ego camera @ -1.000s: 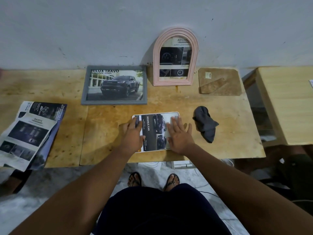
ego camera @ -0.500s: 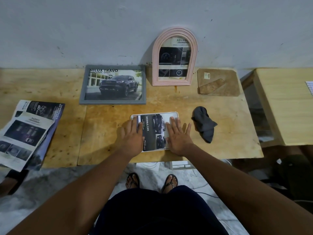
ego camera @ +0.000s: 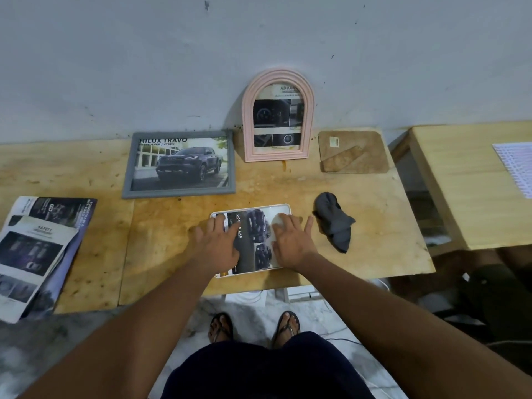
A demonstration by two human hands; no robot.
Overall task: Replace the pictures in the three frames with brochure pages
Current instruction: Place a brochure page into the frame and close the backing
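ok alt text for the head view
The left hand and right hand press flat on a brochure page in a white frame on a wooden table. Behind, a grey frame and a pink arched frame hold brochure pages; a dark cloth lies nearby.

Dead centre, at the front edge of the surface (ego camera: 380, 234), the small frame (ego camera: 281, 209) lies flat. The left hand (ego camera: 220, 246) rests on its left half, the right hand (ego camera: 290, 243) on its right half. Just right of it sits the cloth (ego camera: 334, 226). Behind and to the left is the wide frame (ego camera: 180, 165). The arched frame (ego camera: 277, 116) stands at the wall, with the backing board (ego camera: 354, 152) beside it on the right. Far left, the brochure pages (ego camera: 37, 251) overhang the front edge.
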